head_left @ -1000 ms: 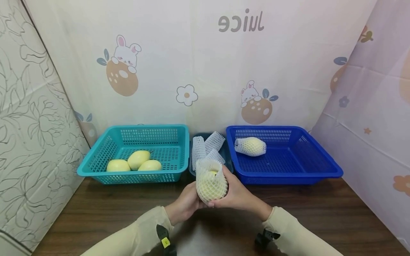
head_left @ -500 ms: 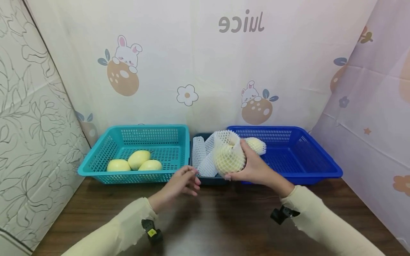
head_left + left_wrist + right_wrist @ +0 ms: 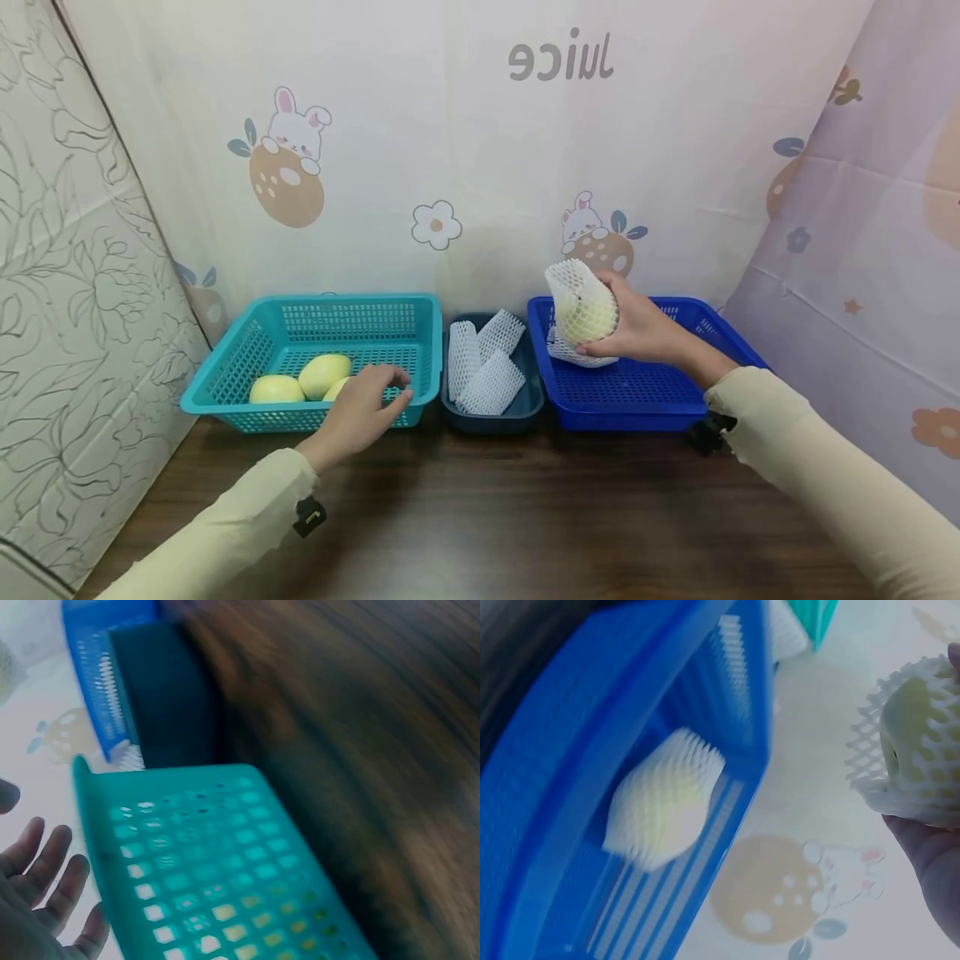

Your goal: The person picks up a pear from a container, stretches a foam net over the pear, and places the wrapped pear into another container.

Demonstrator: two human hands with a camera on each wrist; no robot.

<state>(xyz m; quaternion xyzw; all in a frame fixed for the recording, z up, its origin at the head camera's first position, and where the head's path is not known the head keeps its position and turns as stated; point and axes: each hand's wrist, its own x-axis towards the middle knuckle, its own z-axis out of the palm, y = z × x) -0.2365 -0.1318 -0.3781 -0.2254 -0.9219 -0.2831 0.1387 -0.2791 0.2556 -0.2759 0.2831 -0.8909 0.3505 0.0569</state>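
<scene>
My right hand (image 3: 637, 323) grips a pale yellow round fruit (image 3: 591, 318) in a white foam net sleeve (image 3: 567, 279), held over the left part of the blue basket (image 3: 622, 408). In the right wrist view the fruit's bare top shows through the sleeve's open end. A second sleeved fruit (image 3: 660, 810) lies inside the blue basket, below the held one. My left hand (image 3: 363, 408) is over the front rim of the teal basket (image 3: 225, 407), fingers loosely bent and holding nothing. Bare pale yellow fruits (image 3: 324, 375) lie there, one partly hidden behind the hand.
Between the two baskets stands a small dark tray (image 3: 491, 425) with several white foam net sleeves (image 3: 491, 385). A patterned curtain (image 3: 487, 150) hangs right behind the containers. The dark wooden table (image 3: 465, 517) extends in front of them.
My hands have parted. The right hand has carried the sleeved fruit up and right to the blue basket; the left has let go and moved left to the teal basket.
</scene>
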